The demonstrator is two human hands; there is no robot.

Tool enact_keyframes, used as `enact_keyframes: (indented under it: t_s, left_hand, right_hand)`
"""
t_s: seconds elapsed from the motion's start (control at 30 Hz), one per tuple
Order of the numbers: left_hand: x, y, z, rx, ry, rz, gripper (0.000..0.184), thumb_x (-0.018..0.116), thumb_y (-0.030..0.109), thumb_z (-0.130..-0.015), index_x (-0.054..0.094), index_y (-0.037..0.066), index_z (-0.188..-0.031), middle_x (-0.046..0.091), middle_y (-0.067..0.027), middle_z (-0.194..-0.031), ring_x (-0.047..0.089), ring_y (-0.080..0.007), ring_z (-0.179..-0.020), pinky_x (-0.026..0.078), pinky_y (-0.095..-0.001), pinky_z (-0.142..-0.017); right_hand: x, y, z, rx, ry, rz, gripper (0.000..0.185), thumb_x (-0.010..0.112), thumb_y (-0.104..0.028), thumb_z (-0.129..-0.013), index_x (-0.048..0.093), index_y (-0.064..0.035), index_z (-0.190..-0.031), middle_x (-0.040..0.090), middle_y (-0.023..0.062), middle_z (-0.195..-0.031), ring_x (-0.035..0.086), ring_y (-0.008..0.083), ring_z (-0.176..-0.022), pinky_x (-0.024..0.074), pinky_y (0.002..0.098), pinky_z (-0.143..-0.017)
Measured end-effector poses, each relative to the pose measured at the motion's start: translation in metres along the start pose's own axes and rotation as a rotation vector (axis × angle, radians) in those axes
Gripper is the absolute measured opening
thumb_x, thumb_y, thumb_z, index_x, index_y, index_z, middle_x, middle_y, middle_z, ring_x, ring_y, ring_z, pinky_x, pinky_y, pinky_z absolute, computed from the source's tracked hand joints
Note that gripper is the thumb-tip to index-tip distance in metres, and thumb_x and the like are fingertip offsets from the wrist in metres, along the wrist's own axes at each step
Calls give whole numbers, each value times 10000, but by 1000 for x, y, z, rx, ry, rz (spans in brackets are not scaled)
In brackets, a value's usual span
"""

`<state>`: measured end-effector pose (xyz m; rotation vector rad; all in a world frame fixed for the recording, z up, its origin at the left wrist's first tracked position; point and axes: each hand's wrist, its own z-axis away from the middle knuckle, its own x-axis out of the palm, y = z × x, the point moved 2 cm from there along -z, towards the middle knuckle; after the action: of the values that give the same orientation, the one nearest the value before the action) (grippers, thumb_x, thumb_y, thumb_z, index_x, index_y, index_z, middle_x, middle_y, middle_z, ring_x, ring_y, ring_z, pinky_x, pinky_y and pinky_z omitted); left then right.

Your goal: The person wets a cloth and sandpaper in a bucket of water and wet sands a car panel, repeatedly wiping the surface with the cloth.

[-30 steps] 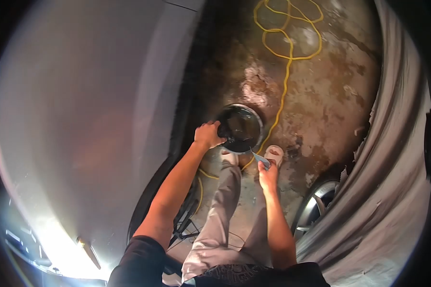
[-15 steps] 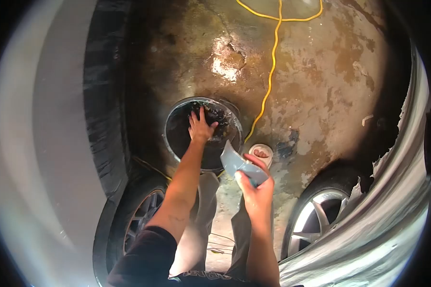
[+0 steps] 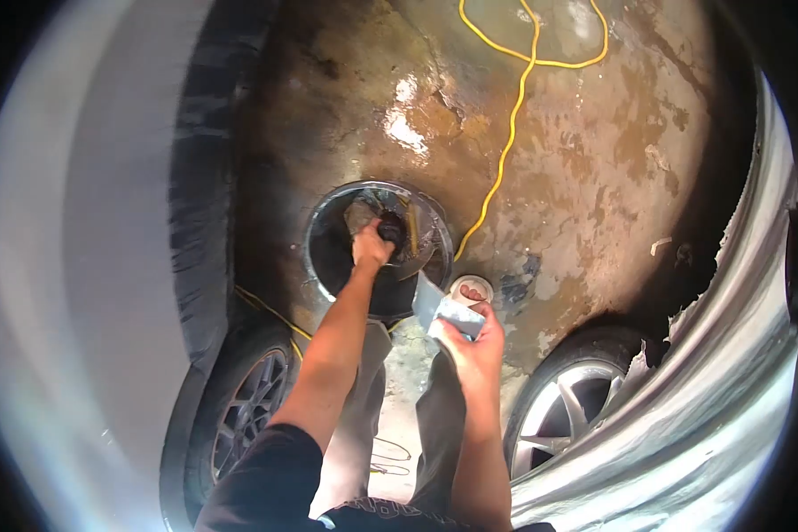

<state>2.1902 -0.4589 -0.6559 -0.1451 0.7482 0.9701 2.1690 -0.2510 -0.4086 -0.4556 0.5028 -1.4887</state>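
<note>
Inside the round dark bucket (image 3: pixel 309 244) my left hand (image 3: pixel 371 246) is closed on a dark wet cloth (image 3: pixel 361 215), which shows on both sides of its fingers. A yellowish strip (image 3: pixel 412 229) lies beside it in the bucket. My right hand (image 3: pixel 476 341), to the right of the bucket's near rim, pinches a bent grey-blue sheet (image 3: pixel 449 312) between thumb and fingers.
A yellow cord (image 3: pixel 508 142) runs over the wet, stained floor (image 3: pixel 594 213). At the left stands a grey car body (image 3: pixel 120 222) with a wheel (image 3: pixel 255 399). Another wheel (image 3: pixel 569 408) and draped sheeting (image 3: pixel 692 399) are at the right.
My left hand was spread in the bucket half a second ago and has now closed on the dark cloth. The view swung toward the bucket over the last second; my right hand still holds the sheet.
</note>
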Motion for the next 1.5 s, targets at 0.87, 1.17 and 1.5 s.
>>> enact_keyframes:
  t_s: [0.87,1.17,1.5]
  left_hand:
    - [-602,165,510,811,882,598,361,728,-20,-649,668,41,-999,680,-86,-1014,639,-206,-1004,471,-319,-935]
    - [-723,72,651,264,1182,-774,685,914,201,-558,640,201,-1186,421,-184,-1394,379,-400,-1340,340,-501,-1059]
    - [-750,143,506,773,756,-1356,659,870,262,-554,596,251,-1153,447,-59,-1410,392,-301,-1345,404,-578,-1018]
  right_hand:
    - [196,-366,285,-625,-528,-562,374,468,-186,-1032,492,-122,-1400,522,26,-1324,513,154,-1134,421,334,-960]
    - [225,-286,260,-352,-601,-444,429,559,-281,-997,499,-139,-1398,548,4,-1217,495,97,-972,418,288,-777]
    - [262,-212,227,-367,-357,-290,489,545,-329,-1005,538,31,-1336,623,77,-1206,560,170,-1098,415,313,-973]
